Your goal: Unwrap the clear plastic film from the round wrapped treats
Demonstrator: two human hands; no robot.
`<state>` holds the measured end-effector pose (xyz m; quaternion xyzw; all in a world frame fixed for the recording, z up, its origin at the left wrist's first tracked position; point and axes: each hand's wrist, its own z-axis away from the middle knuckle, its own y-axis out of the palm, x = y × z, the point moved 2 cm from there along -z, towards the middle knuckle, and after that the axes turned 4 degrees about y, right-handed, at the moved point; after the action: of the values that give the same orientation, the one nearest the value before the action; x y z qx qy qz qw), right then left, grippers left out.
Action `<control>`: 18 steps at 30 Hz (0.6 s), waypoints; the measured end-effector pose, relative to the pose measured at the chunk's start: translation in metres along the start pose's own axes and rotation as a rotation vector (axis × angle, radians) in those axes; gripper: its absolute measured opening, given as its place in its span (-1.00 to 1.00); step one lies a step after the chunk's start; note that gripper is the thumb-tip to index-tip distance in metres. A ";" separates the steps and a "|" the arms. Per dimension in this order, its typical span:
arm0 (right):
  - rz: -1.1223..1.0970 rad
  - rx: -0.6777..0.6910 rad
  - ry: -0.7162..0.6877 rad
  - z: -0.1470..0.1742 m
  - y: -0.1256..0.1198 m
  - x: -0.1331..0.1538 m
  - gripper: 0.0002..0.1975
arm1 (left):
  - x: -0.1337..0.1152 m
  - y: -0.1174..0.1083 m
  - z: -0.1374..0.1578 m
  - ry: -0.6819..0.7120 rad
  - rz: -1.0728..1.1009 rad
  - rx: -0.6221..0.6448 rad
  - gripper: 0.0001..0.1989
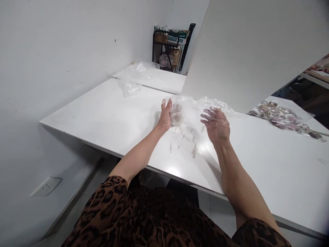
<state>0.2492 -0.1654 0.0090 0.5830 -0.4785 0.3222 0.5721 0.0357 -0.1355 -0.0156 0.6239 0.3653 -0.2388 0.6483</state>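
White walls [64,41] enclose the corner, with a broad pale panel [244,51] slanting up behind the long white desk [108,113]. Beyond the far end stands a black rack [167,43] loaded with boxes. Near the right end lies a spread of small brown and pink pieces [279,115] among clear plastic. Thin clear film [189,106] stretches between the hands over the middle of the desk; more crumpled wrap [132,87] lies by the wall. Right hand [217,120] is open, fingers spread, film across them. Left hand [167,115] has thumb and finger raised apart against the film; whether it grips cannot be told. Smallest are greyish marks [193,151] below the film.
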 end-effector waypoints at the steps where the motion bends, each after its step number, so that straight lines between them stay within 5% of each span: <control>1: -0.054 0.007 0.018 -0.003 -0.003 0.005 -0.68 | -0.001 -0.002 -0.001 -0.009 -0.004 -0.031 -0.10; 4: -0.207 -0.053 0.044 -0.011 -0.014 0.018 -0.75 | -0.003 -0.004 0.000 -0.040 -0.062 -0.103 -0.18; 9: -0.458 -0.283 0.049 -0.023 -0.038 0.035 -0.71 | -0.012 -0.004 -0.001 0.049 -0.092 -0.080 -0.80; 13: -0.657 -0.459 0.047 -0.023 -0.048 0.050 -0.71 | -0.019 -0.005 -0.002 0.166 -0.203 -0.038 -0.87; 18: -0.805 -0.489 -0.020 -0.022 -0.060 0.062 -0.74 | -0.024 0.002 0.004 0.195 -0.335 0.205 -0.83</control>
<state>0.3294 -0.1621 0.0480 0.5734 -0.2818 -0.0532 0.7675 0.0229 -0.1428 0.0041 0.6373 0.4987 -0.3177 0.4941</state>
